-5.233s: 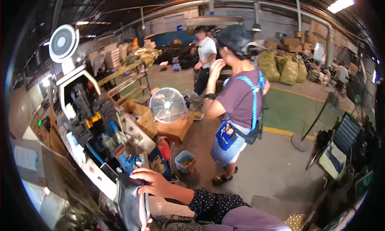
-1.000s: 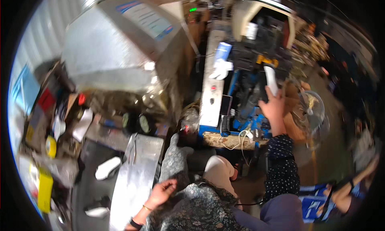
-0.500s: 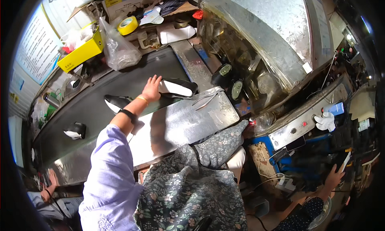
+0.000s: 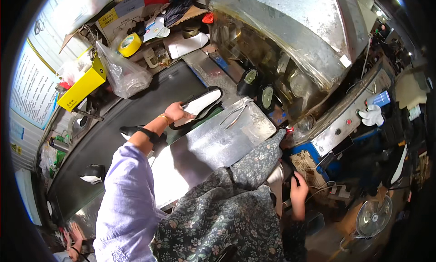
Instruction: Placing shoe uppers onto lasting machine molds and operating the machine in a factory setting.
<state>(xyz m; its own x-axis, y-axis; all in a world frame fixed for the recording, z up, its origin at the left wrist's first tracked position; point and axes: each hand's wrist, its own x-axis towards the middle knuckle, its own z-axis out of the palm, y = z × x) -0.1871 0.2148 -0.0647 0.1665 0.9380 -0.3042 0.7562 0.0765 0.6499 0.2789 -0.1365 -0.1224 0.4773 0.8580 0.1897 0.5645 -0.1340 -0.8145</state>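
Note:
My left hand (image 4: 176, 112) reaches out over a black conveyor belt (image 4: 150, 96) and grips the near end of a white shoe sole (image 4: 202, 104) lying in a black shoe part. A black wristband sits on that forearm. My right hand (image 4: 297, 188) hangs low beside my flowered apron, next to a blue machine base (image 4: 313, 148). Its fingers are curled, and I cannot tell whether they hold anything. A shiny metal work plate (image 4: 213, 144) lies between my body and the belt, with metal tongs (image 4: 234, 116) on it.
Two more black-and-white shoe parts (image 4: 129, 131) (image 4: 93, 173) lie on the belt. A yellow box (image 4: 81, 84), plastic bag (image 4: 125, 75) and yellow tape roll (image 4: 129, 44) stand behind it. A metal hooded machine (image 4: 295, 30) rises at right. Another person's hands (image 4: 72, 237) show at lower left.
The view has swung from the workshop floor to the bench. My left hand went further along the belt onto the white sole. My right hand, earlier raised with a white sole, has dropped beside my apron.

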